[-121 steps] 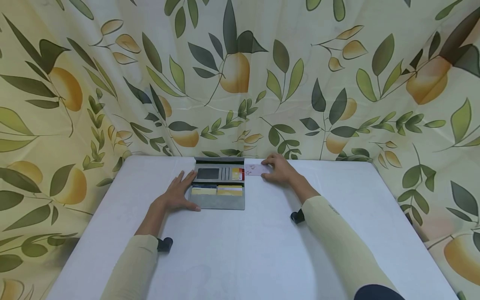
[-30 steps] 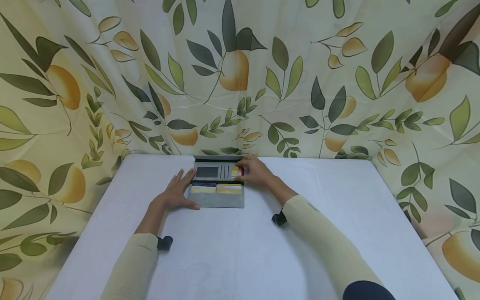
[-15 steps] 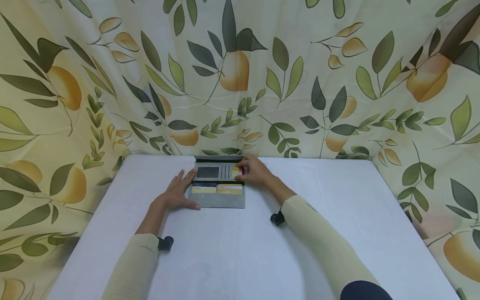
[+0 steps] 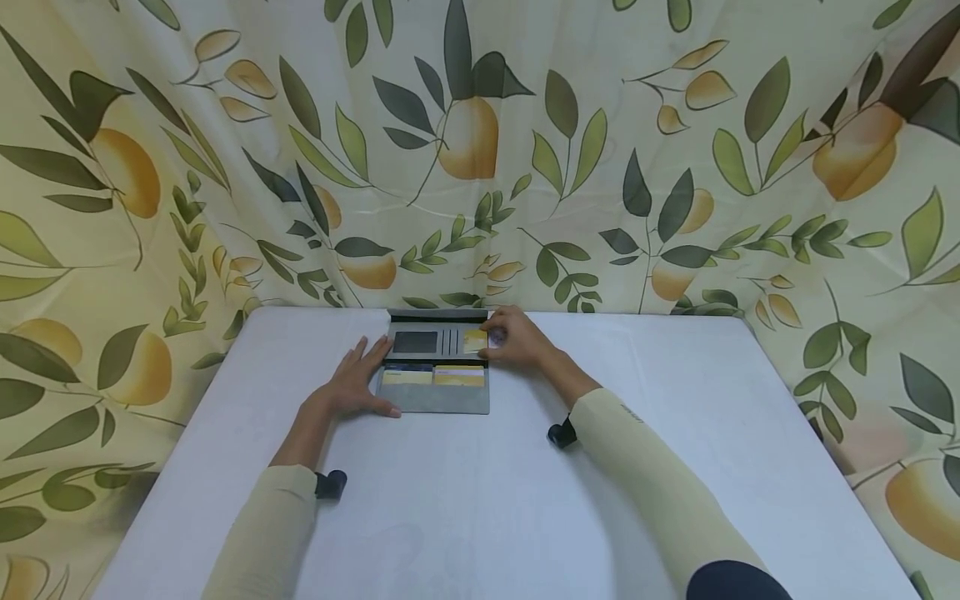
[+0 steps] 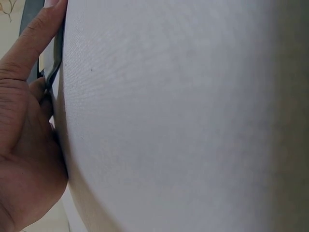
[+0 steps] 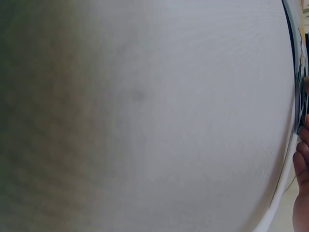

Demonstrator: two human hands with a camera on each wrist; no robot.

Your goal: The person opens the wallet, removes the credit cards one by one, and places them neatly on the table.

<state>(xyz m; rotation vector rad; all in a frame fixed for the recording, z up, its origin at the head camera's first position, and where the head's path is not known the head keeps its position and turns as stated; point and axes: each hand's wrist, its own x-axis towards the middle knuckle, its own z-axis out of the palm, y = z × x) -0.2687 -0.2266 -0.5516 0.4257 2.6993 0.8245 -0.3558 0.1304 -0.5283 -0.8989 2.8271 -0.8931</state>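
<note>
One grey wallet [image 4: 433, 402] lies unfolded on the counter [image 4: 450, 500]. My left hand [image 4: 351, 390], fingers apart, rests at its left edge; the fingers of my right hand [image 4: 519, 342] pinch a small purplish slip [image 4: 497, 335], mostly hidden, at its right edge. As I judge it, the left best braces the wallet while the slip travels straight and level, its corners unbent.

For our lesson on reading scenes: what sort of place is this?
Probably an indoor filming setup, though the wider room is hidden: a patterned curtain hangs behind a white table, with wrist cameras in view.
</note>
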